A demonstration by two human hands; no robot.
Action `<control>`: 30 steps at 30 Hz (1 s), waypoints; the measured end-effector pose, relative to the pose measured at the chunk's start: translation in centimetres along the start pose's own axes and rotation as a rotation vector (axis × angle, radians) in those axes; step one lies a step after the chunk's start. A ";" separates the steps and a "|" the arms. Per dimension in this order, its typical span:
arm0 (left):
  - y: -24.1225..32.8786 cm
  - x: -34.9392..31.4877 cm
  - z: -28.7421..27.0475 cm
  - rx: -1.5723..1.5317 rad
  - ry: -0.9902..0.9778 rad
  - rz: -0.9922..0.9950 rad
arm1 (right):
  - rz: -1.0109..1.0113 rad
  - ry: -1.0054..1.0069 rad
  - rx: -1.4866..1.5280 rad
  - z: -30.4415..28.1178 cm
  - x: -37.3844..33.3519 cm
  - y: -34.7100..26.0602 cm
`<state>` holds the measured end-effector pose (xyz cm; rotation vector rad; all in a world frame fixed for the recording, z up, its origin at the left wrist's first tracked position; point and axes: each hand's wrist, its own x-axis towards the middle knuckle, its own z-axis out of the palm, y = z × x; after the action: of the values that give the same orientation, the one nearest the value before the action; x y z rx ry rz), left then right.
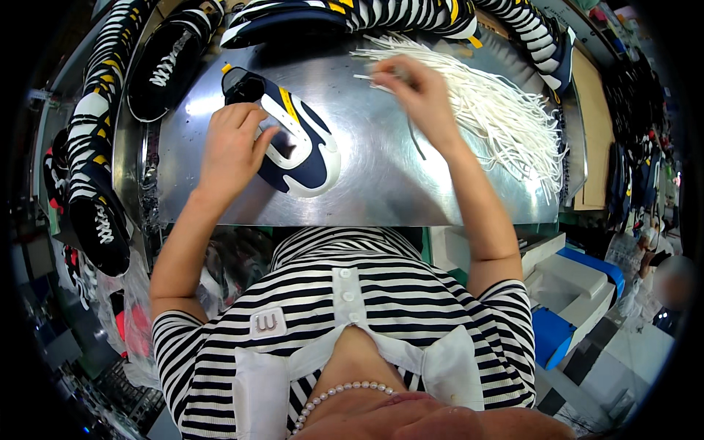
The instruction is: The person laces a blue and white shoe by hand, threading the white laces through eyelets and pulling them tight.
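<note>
A navy and white shoe upper (320, 154) with yellow trim lies on the metal table, its toe toward me and its heel away. My left hand (236, 139) grips its left side, the thumb at the lace opening. To the right, my right hand (414, 88) is curled and slightly blurred at the left edge of a heap of white shoelaces (499, 110). A white lace end (361, 76) sticks out from its pinched fingers. Beneath that hand a thin dark strip (417, 141) shows; I cannot make out whether it is a tool or a shadow.
Nested rows of striped shoe uppers (411, 16) line the far edge, with another row (92, 154) at the left and one (532, 44) at the far right. A black laced upper (165, 66) sits at the far left. Blue and white equipment (568, 293) stands below right.
</note>
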<state>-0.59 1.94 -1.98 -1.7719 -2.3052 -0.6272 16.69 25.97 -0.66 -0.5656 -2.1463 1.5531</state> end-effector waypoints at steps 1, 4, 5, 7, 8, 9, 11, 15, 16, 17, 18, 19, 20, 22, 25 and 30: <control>-0.9 -0.2 0.1 0.023 -0.068 0.009 | 0.004 -0.067 0.141 2.1 -1.2 -2.5; -2.4 -0.4 0.1 0.093 -0.215 0.009 | -0.241 -0.723 0.432 6.3 -5.2 -6.4; -2.4 -0.2 -0.1 0.078 -0.238 0.001 | -0.288 -0.894 0.612 7.2 -6.2 -6.5; -2.4 -0.3 -0.7 0.056 -0.280 -0.040 | 0.054 -0.753 0.606 7.2 -7.2 -4.8; -2.7 -0.1 -1.1 -0.002 -0.395 -0.137 | 0.220 -0.693 0.605 7.3 -7.7 -3.4; -3.4 -0.3 -0.7 -0.047 -0.369 -0.095 | 0.378 -0.432 0.645 7.9 -8.2 -0.9; -4.2 -0.1 -0.4 -0.079 -0.559 -0.157 | 0.487 -0.254 0.582 7.5 -7.4 2.3; -3.8 1.5 1.0 -0.633 -0.880 -0.494 | 0.392 -0.031 0.738 9.0 -6.5 5.2; -3.1 1.2 1.6 -0.758 -0.775 -0.496 | 0.386 -0.033 0.735 9.0 -6.2 5.3; -3.2 1.6 1.7 -0.784 -0.968 -0.823 | 0.379 -0.033 0.733 8.9 -5.8 5.2; -2.6 1.9 1.9 -0.947 -0.962 -0.974 | 0.373 -0.028 0.732 8.7 -5.7 5.2; -2.1 2.4 2.3 -1.112 -0.956 -1.113 | 0.369 -0.028 0.706 8.4 -5.6 5.3; -1.5 2.1 3.3 -1.115 -0.803 -1.129 | 0.363 -0.032 0.679 8.0 -5.7 5.4; -1.2 1.6 5.9 -1.156 -0.658 -1.143 | 0.311 -0.033 0.621 6.7 -6.3 5.5; -0.6 1.0 4.1 -1.275 -0.482 -1.208 | 0.220 0.112 0.559 1.0 -9.0 0.3; -2.2 1.7 3.0 -1.488 -0.287 -1.337 | -0.085 0.072 0.780 -8.7 -13.8 -1.7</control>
<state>-2.82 4.22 -4.56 0.2027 -3.1520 -2.8798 32.85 24.61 1.99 -0.2473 -1.3175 2.0839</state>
